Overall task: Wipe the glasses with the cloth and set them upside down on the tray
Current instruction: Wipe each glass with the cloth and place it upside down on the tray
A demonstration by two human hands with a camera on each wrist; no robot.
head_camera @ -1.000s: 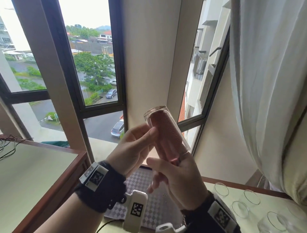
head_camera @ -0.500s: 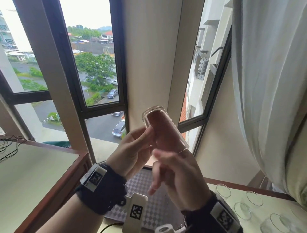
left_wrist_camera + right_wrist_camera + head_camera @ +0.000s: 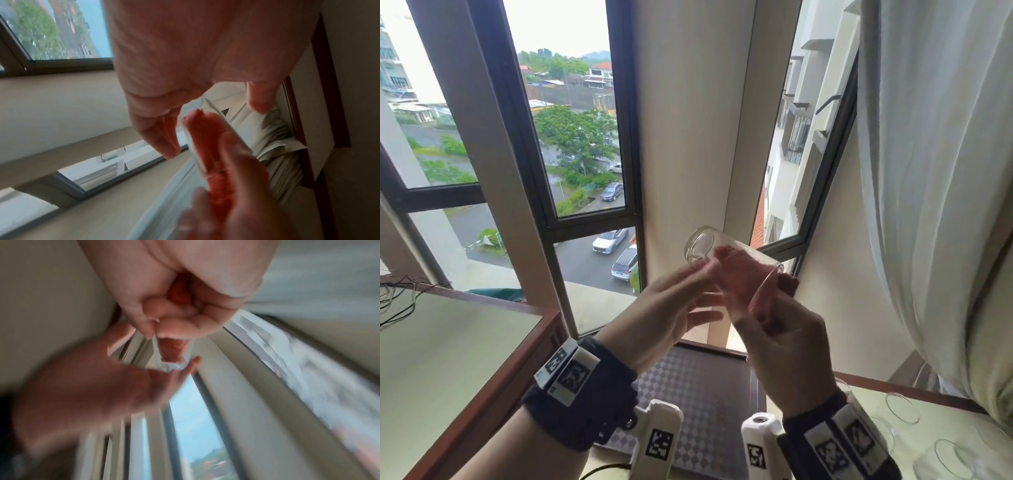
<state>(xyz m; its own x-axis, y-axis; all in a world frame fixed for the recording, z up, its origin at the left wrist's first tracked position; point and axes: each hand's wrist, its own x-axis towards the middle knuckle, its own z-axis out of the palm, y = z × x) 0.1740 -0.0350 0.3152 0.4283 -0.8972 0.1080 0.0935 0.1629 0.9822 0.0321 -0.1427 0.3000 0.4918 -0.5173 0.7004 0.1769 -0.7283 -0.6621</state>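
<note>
Progress, as judged from the present layout: the tray (image 3: 698, 380), below both wrists, shows no glass on its visible chequered part; several glasses (image 3: 902, 407) stand upright on the table (image 3: 448, 342) beyond the right wrist, apparently unwiped. One glass (image 3: 732, 267) is in hand, so most of the task remains.

The glass is raised and tilted, base up and away, mouth toward the right hand (image 3: 787, 356). It contains the red cloth (image 3: 743, 274), which fills most of the interior; one corner protrudes past the rim.

Right hand: fingers clenched on the bunched cloth at the glass mouth, as the right wrist view shows.

Left hand (image 3: 667, 308): fingers nearly straight, fingertips (image 3: 705, 274) touching the glass wall near the base, steadying it without wrapping it.

Remaining for this glass: finish wiping, withdraw the cloth, invert, place on the tray.
</note>
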